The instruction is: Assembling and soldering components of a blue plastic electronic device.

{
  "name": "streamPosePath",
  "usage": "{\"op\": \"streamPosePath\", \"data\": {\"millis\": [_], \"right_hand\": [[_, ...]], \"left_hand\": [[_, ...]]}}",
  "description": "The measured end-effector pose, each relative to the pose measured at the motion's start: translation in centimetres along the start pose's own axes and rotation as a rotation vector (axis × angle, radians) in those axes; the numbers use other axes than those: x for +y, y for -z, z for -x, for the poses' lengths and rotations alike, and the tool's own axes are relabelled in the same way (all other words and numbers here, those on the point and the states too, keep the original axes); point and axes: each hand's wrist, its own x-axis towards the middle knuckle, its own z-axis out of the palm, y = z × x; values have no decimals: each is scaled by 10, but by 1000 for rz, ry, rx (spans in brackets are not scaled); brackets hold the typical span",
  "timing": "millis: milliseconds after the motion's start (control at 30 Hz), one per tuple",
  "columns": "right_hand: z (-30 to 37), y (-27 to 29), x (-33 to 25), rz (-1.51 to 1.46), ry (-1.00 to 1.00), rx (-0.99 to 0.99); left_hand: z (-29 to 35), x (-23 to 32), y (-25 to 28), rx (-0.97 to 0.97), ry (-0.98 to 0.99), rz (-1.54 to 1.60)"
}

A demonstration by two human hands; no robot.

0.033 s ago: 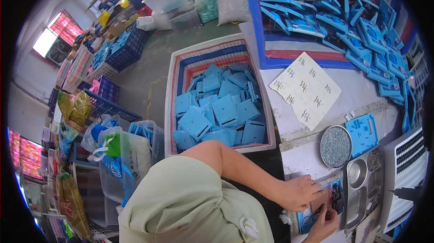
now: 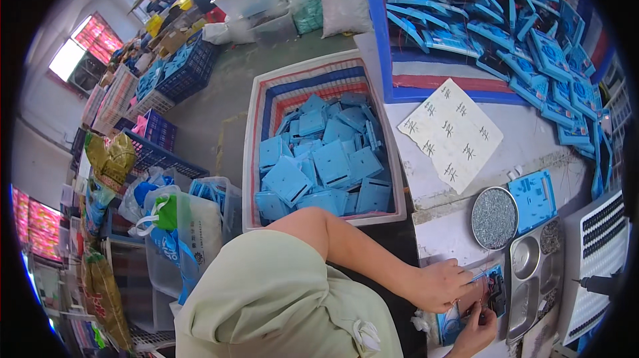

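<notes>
A blue plastic casing (image 2: 450,327) lies on the bench at the lower right, with a brown board (image 2: 468,296), a black part (image 2: 496,293) and thin wires in it. My left hand (image 2: 439,286) bends over the casing's left side, fingers curled down and closed at the board. From below, my right hand (image 2: 480,330) reaches in, thumb and fingertips pinched together at the board's near edge. Whatever either hand pinches is too small or hidden to name. Right of the casing is a steel compartment tray (image 2: 534,278) with small parts in some hollows.
Small metal screws (image 2: 494,217) fill a round tin beside another blue casing (image 2: 533,199). A marked paper sheet (image 2: 450,133) lies farther back. Blue casings heap at the far right and in a lined crate (image 2: 250,178) at my left. A black-tipped tool (image 2: 599,285) juts in from the right.
</notes>
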Motion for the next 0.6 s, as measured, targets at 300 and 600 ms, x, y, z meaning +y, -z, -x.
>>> {"op": "streamPosePath", "data": {"millis": [300, 600], "right_hand": [[5, -6, 49, -57, 93, 168], [52, 11, 31, 23, 149, 182]], "left_hand": [[-16, -7, 4, -211, 46, 120], [-18, 1, 28, -243, 38, 42]]}}
